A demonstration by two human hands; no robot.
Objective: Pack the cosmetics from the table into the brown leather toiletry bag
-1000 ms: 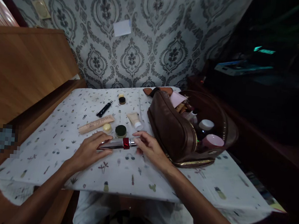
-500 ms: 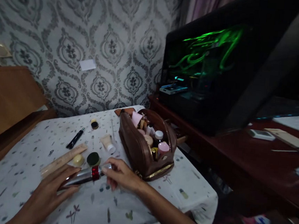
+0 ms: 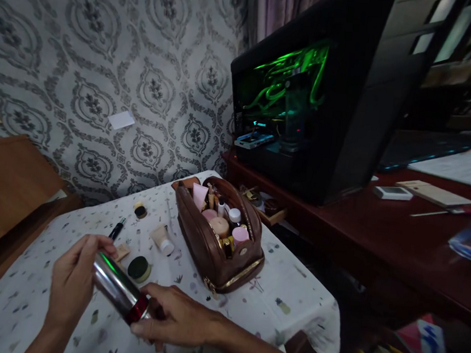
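Note:
A shiny silver cylindrical bottle [image 3: 114,285] with a red band is held slantwise above the patterned tablecloth [image 3: 288,274]. Around its upper left end my left hand [image 3: 73,277] is closed. My right hand [image 3: 184,316] grips the lower end near the red band; its fingers partly hide that end. Behind the bottle lies a dark-lidded round jar [image 3: 139,268]. A beige squeeze tube with a white cap [image 3: 161,240] rests farther back. The brown cosmetic bag [image 3: 197,239] stands unzipped to the right, full of jars, bottles and a pink tube [image 3: 200,195].
A small black-and-yellow pot [image 3: 139,210] and a dark slim tube [image 3: 117,229] lie at the back left. The black computer case [image 3: 294,165] with green lights stands on the dark red desk [image 3: 371,227]. A wooden panel [image 3: 11,190] borders the left.
Both hands have lifted and tilted the silver bottle, its left end now higher. My left hand has turned upright around that end. The camera view has swung right.

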